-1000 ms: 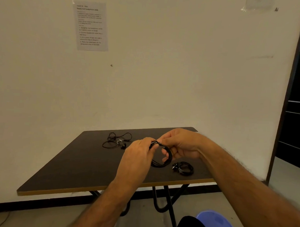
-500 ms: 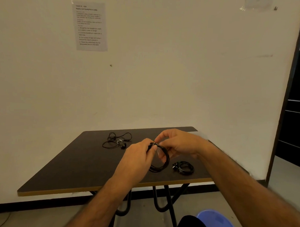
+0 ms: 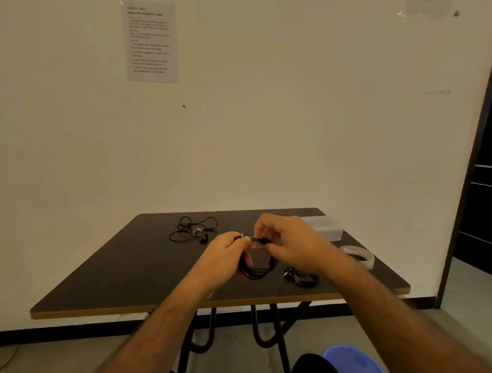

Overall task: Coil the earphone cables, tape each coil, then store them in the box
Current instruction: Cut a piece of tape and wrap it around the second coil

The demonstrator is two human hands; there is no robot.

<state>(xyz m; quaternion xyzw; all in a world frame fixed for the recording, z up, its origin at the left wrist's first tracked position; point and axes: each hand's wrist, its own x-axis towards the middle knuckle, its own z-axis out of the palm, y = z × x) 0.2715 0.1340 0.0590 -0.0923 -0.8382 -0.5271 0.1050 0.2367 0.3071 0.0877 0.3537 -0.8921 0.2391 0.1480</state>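
Note:
A black coiled earphone cable [image 3: 260, 270] hangs between my hands above the dark table [image 3: 124, 271]. My left hand [image 3: 223, 255] pinches its top from the left. My right hand [image 3: 290, 241] pinches the same top part from the right, where a bit of clear tape seems to sit. A second, finished black coil [image 3: 303, 277] lies on the table under my right wrist. A loose, uncoiled black earphone [image 3: 193, 229] lies at the back. A clear plastic box [image 3: 325, 226] and a roll of clear tape [image 3: 359, 256] stand at the right edge.
The table stands against a white wall with a printed sheet [image 3: 151, 40] on it. A blue stool [image 3: 355, 366] is below the table's front right. A dark doorway [image 3: 485, 166] opens at the far right.
Both hands have risen slightly and drawn together at the top of the coil. My right arm has shifted, so the box and tape roll now show.

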